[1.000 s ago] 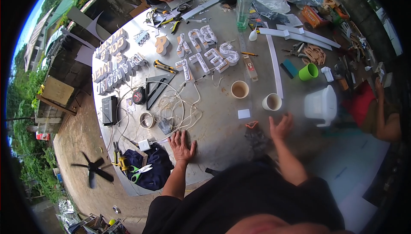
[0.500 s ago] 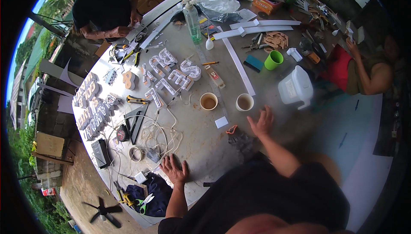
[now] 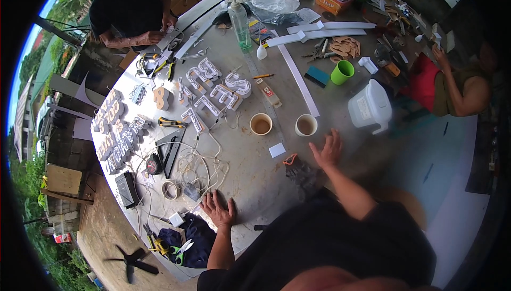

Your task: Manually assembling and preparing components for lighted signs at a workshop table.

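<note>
My left hand [image 3: 218,209] lies flat on the metal table [image 3: 250,184], fingers spread, just beside a tangle of white cable [image 3: 205,166] and a dark blue cloth [image 3: 194,238]. Nothing is in it. My right hand [image 3: 329,150] hovers over or rests on the tabletop, I cannot tell which, with its fingers apart and empty. Closest to it stands a paper cup [image 3: 306,125] of brown drink. A second paper cup [image 3: 261,125] with a similar drink is further left. A small white card [image 3: 277,150] and a dark crumpled item with an orange edge [image 3: 294,167] lie between my hands.
Channel letters [image 3: 221,94] cover the middle and left of the table. A tape measure [image 3: 154,164], green-handled scissors [image 3: 182,251] and a black adapter [image 3: 126,190] lie left. A green cup [image 3: 342,72] and clear pitcher [image 3: 370,107] stand right. Two co-workers [image 3: 128,11] sit across and at right.
The view has shifted very slightly. My hands keep almost the same places and poses, and nothing has been picked up or set down.
</note>
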### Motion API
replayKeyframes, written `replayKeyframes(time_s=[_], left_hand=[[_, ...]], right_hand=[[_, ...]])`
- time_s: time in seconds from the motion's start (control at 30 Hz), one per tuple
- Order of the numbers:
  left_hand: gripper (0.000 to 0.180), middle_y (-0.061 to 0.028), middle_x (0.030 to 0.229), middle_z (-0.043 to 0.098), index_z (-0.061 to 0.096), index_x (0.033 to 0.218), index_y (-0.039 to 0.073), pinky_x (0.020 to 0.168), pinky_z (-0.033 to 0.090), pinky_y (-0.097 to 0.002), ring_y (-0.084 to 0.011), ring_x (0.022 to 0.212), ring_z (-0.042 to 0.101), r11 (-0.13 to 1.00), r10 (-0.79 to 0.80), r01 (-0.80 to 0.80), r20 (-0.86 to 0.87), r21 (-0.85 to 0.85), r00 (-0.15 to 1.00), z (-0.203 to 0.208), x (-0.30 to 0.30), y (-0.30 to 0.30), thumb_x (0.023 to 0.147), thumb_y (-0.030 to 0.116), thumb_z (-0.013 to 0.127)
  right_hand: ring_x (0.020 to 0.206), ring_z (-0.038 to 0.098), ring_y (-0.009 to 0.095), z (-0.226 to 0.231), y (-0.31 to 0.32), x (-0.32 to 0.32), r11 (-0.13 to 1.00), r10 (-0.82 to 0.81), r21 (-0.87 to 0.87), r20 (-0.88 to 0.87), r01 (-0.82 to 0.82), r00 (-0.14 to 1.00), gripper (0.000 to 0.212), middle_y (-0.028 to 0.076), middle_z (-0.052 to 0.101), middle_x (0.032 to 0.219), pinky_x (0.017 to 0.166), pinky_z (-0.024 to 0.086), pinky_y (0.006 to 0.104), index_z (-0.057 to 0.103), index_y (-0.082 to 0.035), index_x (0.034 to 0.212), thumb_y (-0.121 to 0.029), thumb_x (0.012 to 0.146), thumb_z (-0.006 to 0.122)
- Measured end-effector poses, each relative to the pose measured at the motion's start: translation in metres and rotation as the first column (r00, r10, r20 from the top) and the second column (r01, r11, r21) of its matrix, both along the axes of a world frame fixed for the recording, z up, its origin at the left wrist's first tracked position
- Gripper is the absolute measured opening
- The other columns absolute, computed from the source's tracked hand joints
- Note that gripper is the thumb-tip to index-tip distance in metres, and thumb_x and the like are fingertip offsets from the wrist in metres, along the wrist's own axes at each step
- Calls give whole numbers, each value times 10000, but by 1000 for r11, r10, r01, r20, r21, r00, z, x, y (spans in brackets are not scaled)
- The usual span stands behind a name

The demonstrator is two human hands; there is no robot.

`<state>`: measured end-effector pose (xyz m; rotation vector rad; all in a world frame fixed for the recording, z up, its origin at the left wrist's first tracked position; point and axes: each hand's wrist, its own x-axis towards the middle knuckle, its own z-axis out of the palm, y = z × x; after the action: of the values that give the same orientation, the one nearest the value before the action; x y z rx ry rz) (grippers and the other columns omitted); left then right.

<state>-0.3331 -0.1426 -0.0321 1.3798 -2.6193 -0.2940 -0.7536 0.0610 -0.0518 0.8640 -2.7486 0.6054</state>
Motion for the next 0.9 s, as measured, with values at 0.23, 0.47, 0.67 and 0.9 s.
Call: replayKeyframes(time_s=[0.23, 0.47, 0.67, 0.9], left_hand=[[779, -206, 1490, 389, 404, 1520, 99, 1223, 82, -624, -404, 1460, 267, 1000, 9, -9, -3, 6, 1000, 3, 3, 1, 905, 535, 600], [740, -257, 1435, 452, 445, 1492, 63, 1200, 158, -623, -455, 1393, 345, 963, -178, 168, -28, -211, 984, -38, 28, -9, 903, 478, 612], [727, -290, 1379, 482, 458, 1428, -55, 1120, 294, -625, -466, 1319, 392, 981, -89, 87, -6, -172, 996, 28, -7, 12, 994, 528, 467], [753, -293, 1396, 468, 455, 1434, -44, 1121, 297, -616, -457, 1315, 400, 971, -135, 124, -43, -202, 990, 13, -21, 8, 990, 565, 473]], right_hand=[[1423, 369, 424, -2, -3, 2, 1000, 0, 11, -8, 1, 1000, 680, 233, 411, 1481, 1127, 304, 614, 518, -28, 1192, -589, 854, 702], [1452, 333, 426, -4, -1, 5, 1000, -21, -19, 19, 21, 1000, 714, 246, 394, 1504, 1147, 280, 604, 546, -11, 1192, -608, 835, 710], [1463, 325, 388, -3, -7, 10, 998, -66, 17, 74, 65, 995, 748, 214, 382, 1505, 1183, 253, 562, 563, -4, 1224, -641, 848, 678], [1480, 304, 372, 5, 10, -3, 995, -92, 36, 114, 89, 989, 785, 207, 393, 1501, 1220, 201, 535, 560, 5, 1238, -681, 862, 627]])
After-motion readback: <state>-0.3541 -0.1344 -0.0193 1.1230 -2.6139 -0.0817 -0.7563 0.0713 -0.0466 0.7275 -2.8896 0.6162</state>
